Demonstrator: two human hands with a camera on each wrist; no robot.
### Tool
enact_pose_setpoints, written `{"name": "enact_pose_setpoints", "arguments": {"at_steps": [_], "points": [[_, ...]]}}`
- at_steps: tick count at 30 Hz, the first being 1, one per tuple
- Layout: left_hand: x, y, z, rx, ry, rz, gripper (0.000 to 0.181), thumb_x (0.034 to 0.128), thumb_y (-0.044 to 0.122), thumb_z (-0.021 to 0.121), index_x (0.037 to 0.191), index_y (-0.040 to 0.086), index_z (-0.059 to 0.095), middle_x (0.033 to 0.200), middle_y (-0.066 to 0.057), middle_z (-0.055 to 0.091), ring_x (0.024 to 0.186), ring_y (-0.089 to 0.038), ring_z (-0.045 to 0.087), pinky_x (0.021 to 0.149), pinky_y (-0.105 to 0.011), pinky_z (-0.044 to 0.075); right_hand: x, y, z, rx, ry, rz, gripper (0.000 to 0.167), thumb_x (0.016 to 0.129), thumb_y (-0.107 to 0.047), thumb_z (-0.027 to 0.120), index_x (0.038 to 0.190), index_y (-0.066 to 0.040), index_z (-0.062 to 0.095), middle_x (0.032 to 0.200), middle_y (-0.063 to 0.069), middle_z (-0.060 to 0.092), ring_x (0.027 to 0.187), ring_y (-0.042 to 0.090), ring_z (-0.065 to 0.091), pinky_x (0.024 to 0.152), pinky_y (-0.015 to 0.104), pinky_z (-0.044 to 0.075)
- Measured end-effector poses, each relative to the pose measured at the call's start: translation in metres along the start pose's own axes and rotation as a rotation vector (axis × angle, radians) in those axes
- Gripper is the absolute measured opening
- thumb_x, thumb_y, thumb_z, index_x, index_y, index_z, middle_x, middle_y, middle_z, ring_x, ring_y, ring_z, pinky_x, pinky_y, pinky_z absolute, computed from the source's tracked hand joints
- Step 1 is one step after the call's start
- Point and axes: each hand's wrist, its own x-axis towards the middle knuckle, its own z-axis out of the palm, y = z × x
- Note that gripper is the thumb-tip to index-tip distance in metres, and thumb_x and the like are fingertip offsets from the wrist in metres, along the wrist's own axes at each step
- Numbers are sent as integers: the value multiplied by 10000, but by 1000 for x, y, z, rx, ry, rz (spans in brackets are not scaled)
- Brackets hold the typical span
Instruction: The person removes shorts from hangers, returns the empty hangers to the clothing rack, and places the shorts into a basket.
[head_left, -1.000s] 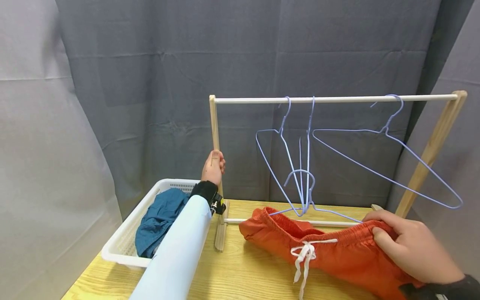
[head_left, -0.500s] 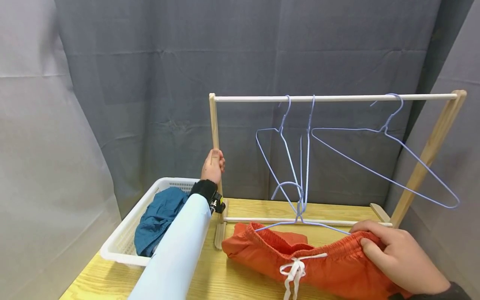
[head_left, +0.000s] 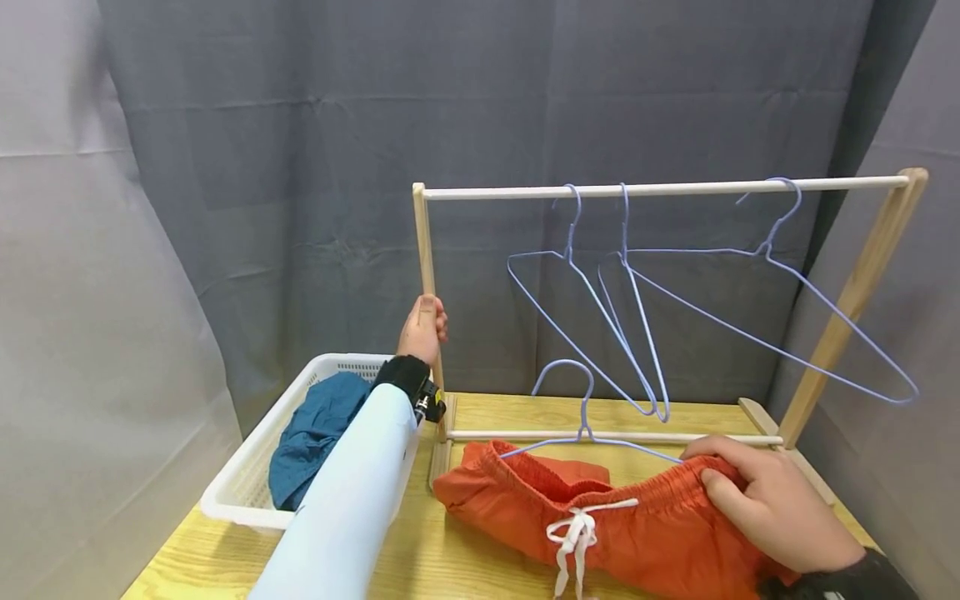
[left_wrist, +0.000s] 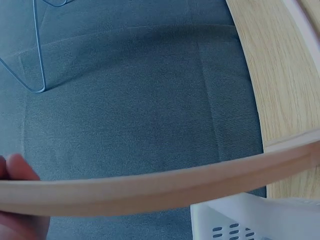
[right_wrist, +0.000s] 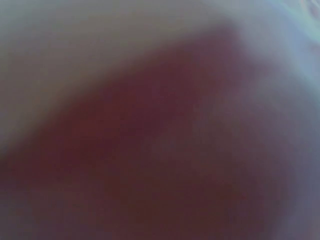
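My left hand [head_left: 423,330] grips the left wooden post of a clothes rack [head_left: 660,190]; the left wrist view shows fingers and thumb around that post [left_wrist: 150,192]. With my right hand [head_left: 772,500] I pinch the waistband of orange shorts [head_left: 637,533] at its right end. A white drawstring [head_left: 576,532] is tied in a bow at their front. Inside the waistband sits a light purple wire hanger [head_left: 583,417], its hook standing up above the cloth. The right wrist view is too blurred to make out details.
Several more purple wire hangers [head_left: 832,308] hang from the rack's top bar. At the left, a white plastic basket [head_left: 243,475] holds a dark teal garment [head_left: 318,437]. A grey curtain [head_left: 360,208] closes off the back of the wooden table [head_left: 217,554].
My right hand has drawn the shorts and the hanger in them to the left and slightly down. A hanger on the bar has swung to the right. The left hand keeps its hold.
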Motion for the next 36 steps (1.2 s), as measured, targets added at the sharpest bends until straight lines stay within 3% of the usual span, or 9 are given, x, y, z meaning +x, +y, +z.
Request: {"name": "enact_pose_setpoints", "arguments": {"at_steps": [6,15,19,23,27,31,34,36], "points": [[1,2,-3,24,-15,-9,555,1073,516,241,1088,9,467,814,-70,431,711,-281,474,785,-509,469,1,0,8,39,10,14,415,855,-1,696,1021,-381,684,884,-202,659,721,9,558,635,203,428],[1,6,-6,163,-9,20,504,1097,467,217,1077,48,497,803,-106,564,710,-263,608,738,-351,524,0,-5,16,105,-17,42,385,876,1,690,1024,-355,682,878,-201,645,724,15,550,620,244,445],[-2,10,-9,236,-28,27,497,1099,466,212,1107,68,510,889,-161,625,810,-308,663,822,-404,516,-2,-3,18,105,-11,39,403,869,15,686,1017,-359,681,879,-198,652,730,18,563,641,214,443],[-6,12,-13,338,-76,27,490,1119,393,219,1235,22,518,1031,-180,661,955,-338,688,902,-441,496,-4,-2,19,101,-7,45,406,870,14,685,1021,-362,679,878,-197,655,732,18,568,649,197,439],[-10,18,-16,424,-113,-9,473,1129,339,243,1365,4,480,1197,-179,649,1093,-348,657,967,-459,476,-4,-4,17,106,-9,52,399,878,3,684,1022,-368,677,884,-195,653,739,22,565,646,202,437],[-16,24,-21,531,-132,-63,508,1118,321,316,1515,6,353,1393,-204,553,1284,-352,538,1076,-467,398,-2,-5,16,103,-23,59,393,880,-3,689,1018,-371,675,881,-195,653,739,23,566,641,230,456],[-22,28,-26,560,-125,-119,595,1091,314,423,1591,54,232,1488,-200,475,1362,-340,464,1112,-466,366,-2,-4,17,93,-29,62,388,882,-6,690,1021,-367,677,880,-195,659,732,20,569,638,239,466],[-26,31,-29,550,-105,-144,658,1062,286,509,1605,82,198,1482,-178,477,1346,-326,482,1091,-463,395,-2,-4,16,90,-29,60,379,886,-8,688,1026,-359,680,878,-194,658,722,17,563,628,241,460]]}}
